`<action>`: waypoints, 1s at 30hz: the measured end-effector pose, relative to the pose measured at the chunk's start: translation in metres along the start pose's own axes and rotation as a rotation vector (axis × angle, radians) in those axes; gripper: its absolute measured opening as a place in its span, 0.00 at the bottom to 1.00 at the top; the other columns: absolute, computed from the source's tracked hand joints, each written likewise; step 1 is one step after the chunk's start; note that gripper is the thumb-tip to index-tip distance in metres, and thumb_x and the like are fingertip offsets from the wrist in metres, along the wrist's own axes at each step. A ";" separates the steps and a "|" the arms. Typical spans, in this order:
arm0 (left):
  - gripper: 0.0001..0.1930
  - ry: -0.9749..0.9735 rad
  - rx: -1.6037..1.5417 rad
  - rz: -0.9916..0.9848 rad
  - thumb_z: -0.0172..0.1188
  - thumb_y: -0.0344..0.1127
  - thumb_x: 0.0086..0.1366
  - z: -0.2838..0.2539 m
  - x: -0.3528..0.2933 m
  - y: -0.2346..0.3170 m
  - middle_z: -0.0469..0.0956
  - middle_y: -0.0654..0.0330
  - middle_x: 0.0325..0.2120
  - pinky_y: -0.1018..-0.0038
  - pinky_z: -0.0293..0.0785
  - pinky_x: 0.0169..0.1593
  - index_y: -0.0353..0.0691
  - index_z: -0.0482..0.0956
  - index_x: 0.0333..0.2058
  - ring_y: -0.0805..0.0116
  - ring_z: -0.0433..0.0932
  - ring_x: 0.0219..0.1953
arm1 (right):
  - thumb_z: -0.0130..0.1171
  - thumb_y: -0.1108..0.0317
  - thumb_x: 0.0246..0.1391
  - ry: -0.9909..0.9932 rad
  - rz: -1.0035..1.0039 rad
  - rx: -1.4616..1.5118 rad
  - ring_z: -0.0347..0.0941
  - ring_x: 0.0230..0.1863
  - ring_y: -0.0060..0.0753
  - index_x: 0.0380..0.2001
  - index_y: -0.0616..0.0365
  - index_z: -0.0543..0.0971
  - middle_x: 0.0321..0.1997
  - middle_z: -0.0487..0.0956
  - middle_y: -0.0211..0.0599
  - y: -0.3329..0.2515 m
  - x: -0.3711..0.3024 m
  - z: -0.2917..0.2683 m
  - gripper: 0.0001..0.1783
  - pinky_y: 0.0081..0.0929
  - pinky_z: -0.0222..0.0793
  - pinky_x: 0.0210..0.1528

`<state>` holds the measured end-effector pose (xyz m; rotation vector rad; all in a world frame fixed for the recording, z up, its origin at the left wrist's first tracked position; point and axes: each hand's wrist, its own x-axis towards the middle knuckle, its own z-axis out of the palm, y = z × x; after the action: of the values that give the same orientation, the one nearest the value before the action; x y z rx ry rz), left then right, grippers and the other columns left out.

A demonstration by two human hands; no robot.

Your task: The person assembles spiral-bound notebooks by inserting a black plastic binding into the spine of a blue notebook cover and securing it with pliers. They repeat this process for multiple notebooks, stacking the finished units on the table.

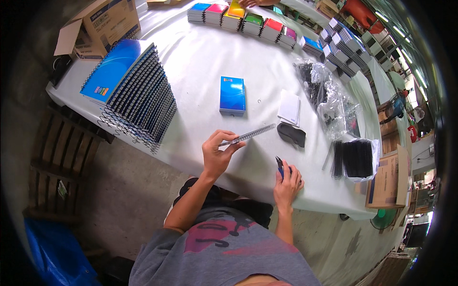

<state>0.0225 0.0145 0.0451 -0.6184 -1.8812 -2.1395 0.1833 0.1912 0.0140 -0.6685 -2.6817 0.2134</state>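
My left hand [218, 151] pinches a thin spiral-bound notebook [253, 133] by one end, raised over the table and seen almost edge-on along its wire coil. In my right hand [289, 182], close to the table's near edge, are small pliers [279, 164] with blue handles, jaws pointing away from me. A black cloth-like piece [291, 135] lies just beyond the pliers, beside a white-paged spiral notebook [289, 107]. Farther off, a stack of blue-covered notebooks [232, 94] sits in the middle of the white table [200, 57].
A tall pile of blue spiral notebooks [138, 90] stands left, near an open carton [102, 28]. Coloured notebook stacks [253, 24] line the far side, where another person's hand [253, 3] reaches in. Clear plastic wrap [334, 100] and black wire coils [355, 158] lie right.
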 end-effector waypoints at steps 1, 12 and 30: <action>0.11 0.008 0.073 0.093 0.70 0.21 0.44 0.000 0.002 0.005 0.77 0.58 0.27 0.78 0.75 0.32 0.36 0.77 0.27 0.74 0.76 0.30 | 0.54 0.55 0.54 -0.002 0.010 0.158 0.64 0.50 0.42 0.56 0.45 0.70 0.48 0.69 0.36 -0.006 0.005 -0.005 0.25 0.47 0.55 0.54; 0.15 0.084 0.306 0.457 0.72 0.21 0.38 -0.007 0.006 0.028 0.77 0.61 0.27 0.75 0.73 0.31 0.40 0.79 0.28 0.68 0.74 0.30 | 0.62 0.61 0.48 0.104 -0.418 0.475 0.67 0.45 0.36 0.47 0.46 0.78 0.45 0.72 0.35 -0.104 0.039 -0.080 0.21 0.37 0.55 0.50; 0.15 0.256 0.069 0.369 0.67 0.23 0.50 -0.005 -0.001 0.017 0.75 0.60 0.33 0.78 0.71 0.35 0.36 0.75 0.38 0.71 0.72 0.32 | 0.51 0.62 0.58 -0.348 -0.083 0.991 0.72 0.43 0.37 0.51 0.57 0.73 0.41 0.75 0.44 -0.082 0.036 -0.062 0.19 0.28 0.66 0.46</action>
<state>0.0294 0.0073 0.0593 -0.5912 -1.5592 -1.8147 0.1430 0.1405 0.1013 -0.1979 -2.4196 1.6032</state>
